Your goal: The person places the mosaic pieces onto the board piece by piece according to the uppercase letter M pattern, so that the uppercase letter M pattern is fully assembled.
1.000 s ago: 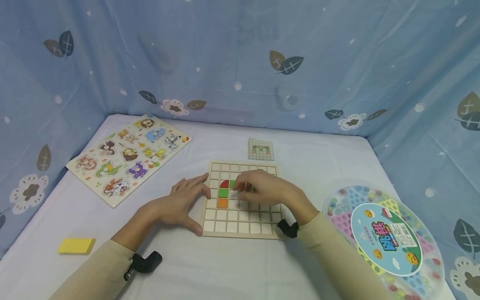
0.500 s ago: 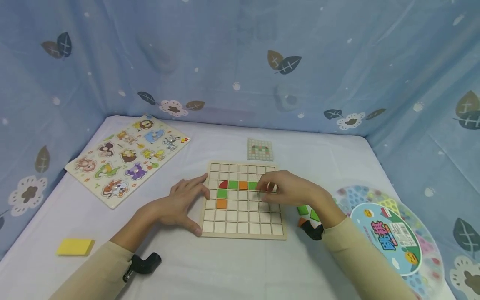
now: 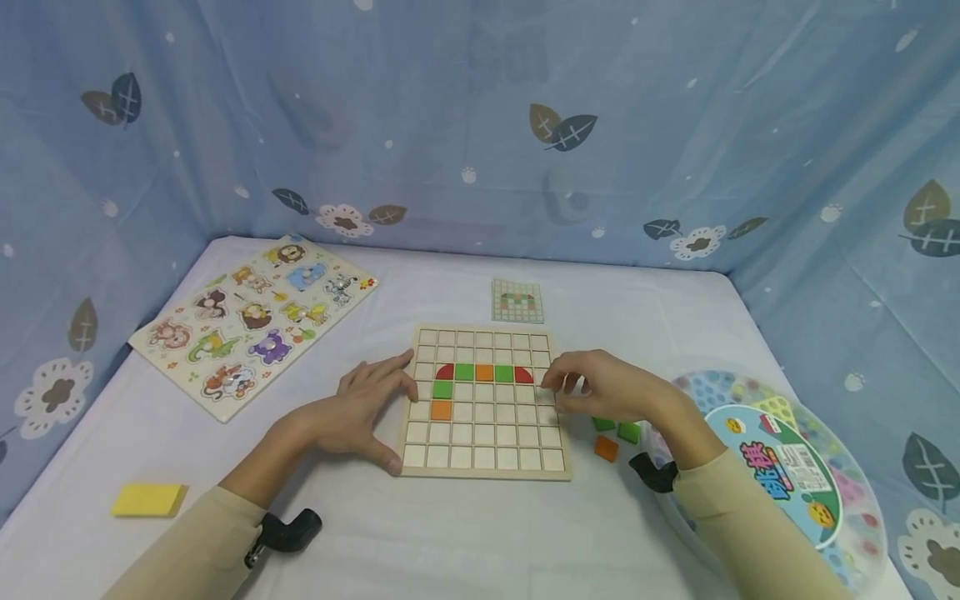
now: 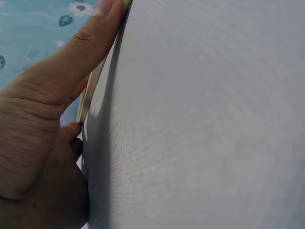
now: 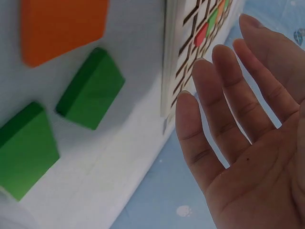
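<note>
A wooden grid board [image 3: 487, 434] lies flat on the white cloth. Along one row sit a red quarter-round tile [image 3: 445, 372], a green tile [image 3: 464, 372], an orange tile [image 3: 484, 372], a second green tile [image 3: 504, 373] and another red quarter-round tile [image 3: 523, 376]. Below the left red one are a green tile [image 3: 442, 390] and an orange tile [image 3: 441, 410]. My left hand [image 3: 366, 408] rests spread along the board's left edge, thumb by the near corner. At the right edge hovers my right hand [image 3: 611, 386], fingers loosely bent; the right wrist view shows nothing in them.
Loose tiles lie right of the board: an orange tile [image 3: 606, 448] and green tiles [image 5: 93, 90]. A pattern card [image 3: 517, 302] lies behind it. Left are an animal puzzle [image 3: 255, 325] and a yellow block [image 3: 149, 500]; a round Chinese checkers set [image 3: 795, 475] sits at right.
My right hand has moved right, from over the board's middle to its right edge, uncovering the row's tiles, including the right red quarter-round, and the loose tiles. My left hand stays in place.
</note>
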Demonstrator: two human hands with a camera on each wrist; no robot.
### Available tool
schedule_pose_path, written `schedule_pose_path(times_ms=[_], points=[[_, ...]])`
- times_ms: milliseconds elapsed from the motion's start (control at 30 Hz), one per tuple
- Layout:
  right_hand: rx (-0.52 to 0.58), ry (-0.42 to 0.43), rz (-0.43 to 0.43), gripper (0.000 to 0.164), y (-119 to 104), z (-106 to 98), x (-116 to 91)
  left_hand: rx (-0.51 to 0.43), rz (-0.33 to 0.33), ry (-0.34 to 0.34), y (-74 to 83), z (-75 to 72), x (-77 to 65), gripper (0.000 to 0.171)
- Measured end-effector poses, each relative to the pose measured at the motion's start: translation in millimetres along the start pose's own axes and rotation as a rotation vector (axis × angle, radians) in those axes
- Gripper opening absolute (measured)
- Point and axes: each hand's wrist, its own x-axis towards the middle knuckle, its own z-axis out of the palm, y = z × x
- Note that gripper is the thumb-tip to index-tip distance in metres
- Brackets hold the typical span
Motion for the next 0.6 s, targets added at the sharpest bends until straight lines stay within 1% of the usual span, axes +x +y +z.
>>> schedule_pose_path(times_ms=[267,467,600], points=[[0.009,0.029,0.037,0.024,12,1,-14,0.003,-0.001,0.009,0.7,0.6,0.3,0.09],[0.01,0.038,0.037,0.023,21,3,-22,0.006,-0.005,0.006,1.8,0.5,0.4,0.09],[0.011,0.045,0.051,0.024,26,2,-26,0.006,-0.005,0.005,1.6,0.8,0.5,0.09]])
